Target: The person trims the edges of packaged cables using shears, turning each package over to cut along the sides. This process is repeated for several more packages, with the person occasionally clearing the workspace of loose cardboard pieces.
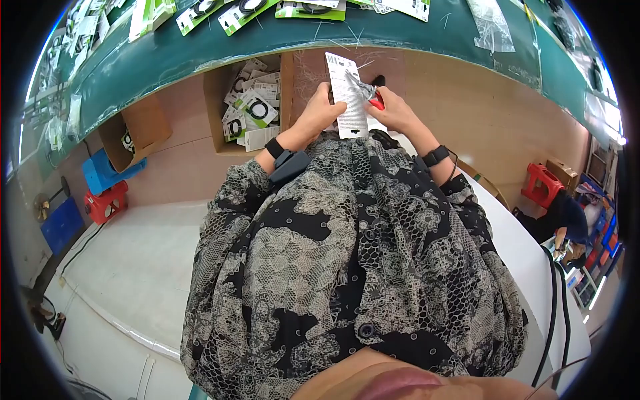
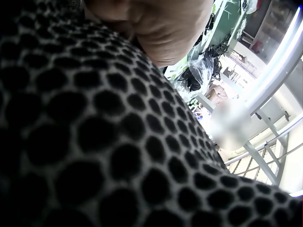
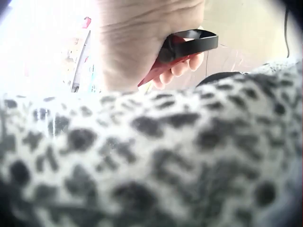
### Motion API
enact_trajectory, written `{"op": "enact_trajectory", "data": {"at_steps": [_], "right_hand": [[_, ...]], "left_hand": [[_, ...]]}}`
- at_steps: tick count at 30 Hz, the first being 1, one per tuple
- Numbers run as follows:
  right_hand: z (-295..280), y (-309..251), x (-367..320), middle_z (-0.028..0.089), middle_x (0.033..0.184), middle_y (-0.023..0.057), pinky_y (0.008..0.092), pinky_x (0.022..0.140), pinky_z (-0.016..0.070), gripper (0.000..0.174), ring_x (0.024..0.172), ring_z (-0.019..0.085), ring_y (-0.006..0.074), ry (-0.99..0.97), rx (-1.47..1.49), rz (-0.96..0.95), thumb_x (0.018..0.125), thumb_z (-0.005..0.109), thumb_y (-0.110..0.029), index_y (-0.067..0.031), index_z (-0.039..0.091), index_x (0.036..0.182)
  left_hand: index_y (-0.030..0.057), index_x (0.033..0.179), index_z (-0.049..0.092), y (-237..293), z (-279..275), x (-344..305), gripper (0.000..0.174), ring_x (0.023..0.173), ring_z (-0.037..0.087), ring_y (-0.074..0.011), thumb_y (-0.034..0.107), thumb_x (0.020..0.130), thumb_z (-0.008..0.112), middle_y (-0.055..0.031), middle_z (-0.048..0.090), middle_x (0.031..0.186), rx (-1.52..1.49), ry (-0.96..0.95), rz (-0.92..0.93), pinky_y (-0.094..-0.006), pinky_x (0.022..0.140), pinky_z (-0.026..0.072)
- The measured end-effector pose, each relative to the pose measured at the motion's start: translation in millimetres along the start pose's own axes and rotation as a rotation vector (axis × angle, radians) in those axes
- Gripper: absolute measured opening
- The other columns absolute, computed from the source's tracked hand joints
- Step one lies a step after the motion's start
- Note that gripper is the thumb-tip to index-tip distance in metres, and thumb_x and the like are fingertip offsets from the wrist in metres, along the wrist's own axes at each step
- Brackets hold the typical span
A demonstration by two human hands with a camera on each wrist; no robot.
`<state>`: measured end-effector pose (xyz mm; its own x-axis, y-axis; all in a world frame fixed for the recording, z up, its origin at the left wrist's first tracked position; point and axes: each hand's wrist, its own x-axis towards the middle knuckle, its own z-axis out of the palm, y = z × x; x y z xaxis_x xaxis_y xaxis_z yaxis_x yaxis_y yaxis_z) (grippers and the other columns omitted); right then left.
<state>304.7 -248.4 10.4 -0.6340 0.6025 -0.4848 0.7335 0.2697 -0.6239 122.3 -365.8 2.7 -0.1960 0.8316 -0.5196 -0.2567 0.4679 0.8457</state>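
Observation:
In the head view my left hand (image 1: pixel 321 112) grips a long white package card (image 1: pixel 349 107) by its left edge, thumb across the printed face. The card stands nearly upright, with a hang hole at its near end. My right hand (image 1: pixel 399 112) holds a pair of cutting pliers (image 1: pixel 363 88) with red handles, their metal tips over the card's upper right part. In the right wrist view a red handle (image 3: pixel 158 71) with a black loop (image 3: pixel 199 43) shows below the palm. Only the heel of the left hand (image 2: pixel 165 28) appears in the left wrist view; its fingers are hidden.
A green-topped table (image 1: pixel 267 41) runs along the far side, with packaged cables (image 1: pixel 244 12) and a clear plastic bag (image 1: pixel 491 25) on it. Below it stands a cardboard box (image 1: pixel 217 113) of similar packs. Thin clear scraps lie near its edge. Another person (image 1: pixel 568 217) sits at far right.

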Motion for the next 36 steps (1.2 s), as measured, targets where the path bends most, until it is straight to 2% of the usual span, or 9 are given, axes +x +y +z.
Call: {"op": "enact_trajectory", "data": {"at_steps": [7, 11, 15, 18, 19, 22, 27, 30, 36], "right_hand": [[-3, -2, 1, 0.063, 0.095, 0.0234, 0.0443, 0.078, 0.0479, 0.043, 0.089, 0.061, 0.0400, -0.042, -0.104, 0.024, 0.083, 0.064, -0.039, -0.0018, 0.054, 0.103], [1, 10, 0, 0.061, 0.097, 0.0215, 0.0444, 0.078, 0.0474, 0.044, 0.092, 0.060, 0.0372, -0.052, -0.092, 0.064, 0.082, 0.063, -0.041, -0.0027, 0.055, 0.101], [-8, 15, -5, 0.060, 0.092, 0.0195, 0.0428, 0.078, 0.0471, 0.041, 0.087, 0.060, 0.0355, 0.032, 0.142, 0.005, 0.082, 0.066, -0.036, -0.0023, 0.054, 0.103], [-23, -4, -12, 0.058, 0.091, 0.0141, 0.0349, 0.076, 0.0472, 0.036, 0.082, 0.057, 0.0259, 0.116, 0.382, -0.180, 0.082, 0.068, -0.024, -0.0022, 0.053, 0.107], [-26, -15, -14, 0.058, 0.091, 0.0141, 0.0349, 0.076, 0.0472, 0.036, 0.082, 0.057, 0.0259, 0.112, 0.391, -0.194, 0.082, 0.068, -0.024, -0.0022, 0.053, 0.107], [-35, -60, -27, 0.058, 0.094, 0.0140, 0.0357, 0.078, 0.0470, 0.040, 0.085, 0.058, 0.0268, 0.118, 0.129, -0.359, 0.079, 0.069, -0.019, -0.0020, 0.052, 0.111], [-31, -79, -26, 0.059, 0.095, 0.0143, 0.0375, 0.078, 0.0476, 0.043, 0.087, 0.059, 0.0295, 0.240, -0.098, -0.539, 0.076, 0.069, -0.017, -0.0019, 0.053, 0.112], [-35, -80, -24, 0.060, 0.097, 0.0145, 0.0390, 0.078, 0.0477, 0.045, 0.089, 0.059, 0.0315, 0.329, -0.066, -0.526, 0.073, 0.070, -0.016, -0.0020, 0.053, 0.112], [-48, -101, -25, 0.060, 0.097, 0.0143, 0.0392, 0.079, 0.0475, 0.046, 0.091, 0.059, 0.0316, 0.367, -0.106, -0.508, 0.072, 0.071, -0.017, -0.0016, 0.053, 0.112]], "left_hand": [[-0.0072, 0.130, 0.032, 2, -1, -5, 0.053, 0.107, 0.058, -0.0216, 0.005, 0.086, 0.057, -0.0171, 0.052, 0.121, -0.075, -0.103, -0.047, -0.0347, 0.088, 0.0518], [-0.0052, 0.133, 0.034, 4, 1, -6, 0.050, 0.109, 0.058, -0.0231, 0.001, 0.087, 0.054, -0.0140, 0.053, 0.122, -0.332, -0.082, -0.127, -0.0366, 0.090, 0.0512], [-0.0019, 0.132, 0.041, 3, -19, 6, 0.043, 0.098, 0.059, -0.0214, 0.008, 0.091, 0.051, -0.0115, 0.056, 0.114, -0.567, -0.026, 0.016, -0.0372, 0.088, 0.0503], [0.0014, 0.133, 0.045, 17, -43, 4, 0.043, 0.087, 0.057, -0.0185, 0.024, 0.096, 0.048, -0.0083, 0.058, 0.102, -0.953, -0.119, 0.043, -0.0349, 0.080, 0.0495], [0.0014, 0.133, 0.045, 17, -49, 10, 0.043, 0.087, 0.057, -0.0185, 0.024, 0.096, 0.048, -0.0083, 0.058, 0.102, -0.943, -0.109, 0.051, -0.0349, 0.080, 0.0495], [0.0017, 0.130, 0.048, 1, -57, 42, 0.049, 0.073, 0.051, -0.0165, 0.038, 0.097, 0.045, -0.0074, 0.057, 0.087, -1.237, -0.795, 0.323, -0.0332, 0.069, 0.0452], [-0.0004, 0.136, 0.043, 14, -37, 55, 0.053, 0.066, 0.045, -0.0145, 0.033, 0.095, 0.051, -0.0050, 0.050, 0.075, -1.180, -0.743, 0.456, -0.0316, 0.064, 0.0427], [-0.0052, 0.123, 0.051, 38, -34, 55, 0.048, 0.061, 0.046, -0.0137, 0.034, 0.094, 0.052, -0.0072, 0.054, 0.074, -0.965, -0.719, 0.609, -0.0280, 0.057, 0.0401], [-0.0052, 0.112, 0.055, 48, -42, 52, 0.041, 0.063, 0.046, -0.0124, 0.031, 0.092, 0.056, -0.0058, 0.054, 0.077, -0.871, -0.690, 0.543, -0.0244, 0.056, 0.0399]]}}
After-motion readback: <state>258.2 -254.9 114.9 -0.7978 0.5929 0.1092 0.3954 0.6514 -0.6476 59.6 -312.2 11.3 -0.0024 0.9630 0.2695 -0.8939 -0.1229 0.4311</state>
